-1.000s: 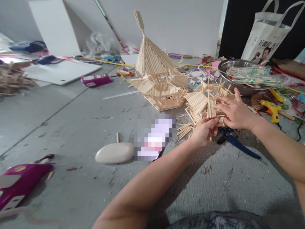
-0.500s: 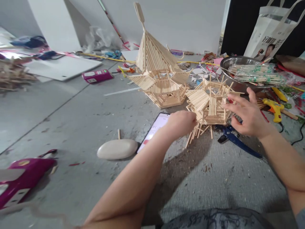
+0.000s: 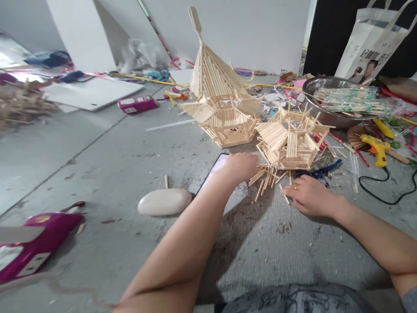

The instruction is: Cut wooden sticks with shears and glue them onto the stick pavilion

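My right hand (image 3: 311, 195), a ring on one finger, is low over the floor with its fingertips closed on a short wooden stick (image 3: 286, 195). My left hand (image 3: 241, 167) is curled beside a loose pile of cut sticks (image 3: 265, 180); its fingertips are turned away, so whatever they hold is hidden. Just behind the pile stands a small six-sided stick model (image 3: 292, 145) with sloping roof panels and an open top. Farther back and left is a larger stick pavilion (image 3: 224, 117) with a pointed roof. Blue-handled pliers (image 3: 321, 170) lie partly behind my right hand.
A phone (image 3: 213, 169) lies partly under my left forearm, near a pale oval object (image 3: 165, 202). On the right are a yellow glue gun (image 3: 376, 150) with its cord and a metal bowl (image 3: 312, 114) of bagged sticks. Purple power strips (image 3: 138, 104) sit on the left.
My right hand has come down from the small model's side to the floor in front and now pinches a short stick. My left hand has shifted slightly left, away from the model.
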Tool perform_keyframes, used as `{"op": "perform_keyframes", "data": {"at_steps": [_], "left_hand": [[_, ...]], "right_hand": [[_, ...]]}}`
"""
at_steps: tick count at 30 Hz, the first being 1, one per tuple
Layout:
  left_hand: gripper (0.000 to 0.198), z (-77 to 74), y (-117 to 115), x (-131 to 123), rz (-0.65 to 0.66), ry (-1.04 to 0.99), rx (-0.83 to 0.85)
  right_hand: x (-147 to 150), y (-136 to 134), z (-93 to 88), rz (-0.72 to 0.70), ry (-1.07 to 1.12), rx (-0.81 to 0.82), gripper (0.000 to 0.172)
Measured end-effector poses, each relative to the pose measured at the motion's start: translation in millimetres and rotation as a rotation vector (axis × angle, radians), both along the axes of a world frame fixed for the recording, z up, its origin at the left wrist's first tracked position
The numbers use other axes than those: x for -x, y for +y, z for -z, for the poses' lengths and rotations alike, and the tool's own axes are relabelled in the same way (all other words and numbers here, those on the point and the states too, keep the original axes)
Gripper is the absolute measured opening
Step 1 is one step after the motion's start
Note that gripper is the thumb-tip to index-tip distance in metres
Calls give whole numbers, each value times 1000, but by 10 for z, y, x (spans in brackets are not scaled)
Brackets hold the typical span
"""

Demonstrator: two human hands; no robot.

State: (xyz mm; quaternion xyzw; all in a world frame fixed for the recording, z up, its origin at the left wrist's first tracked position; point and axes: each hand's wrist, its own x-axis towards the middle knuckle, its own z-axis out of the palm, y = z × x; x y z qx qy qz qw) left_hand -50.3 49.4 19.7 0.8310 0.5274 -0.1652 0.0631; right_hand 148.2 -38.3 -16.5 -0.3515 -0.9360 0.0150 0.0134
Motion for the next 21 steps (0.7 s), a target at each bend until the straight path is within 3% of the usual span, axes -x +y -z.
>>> {"op": "perform_keyframes", "data": {"at_steps": [9,18,21], "left_hand": [[30,83,41,-2,68,-6,41],[27,-110,-44,25,28,-20,-44],[26,-236,-197,-37,121,-205,-41]], "right_hand": [[-28,10,68,-7,41,-42,26],[-43,12,-22,14,101,1,25],[-53,-11,-84,25,261,-11,29]]}}
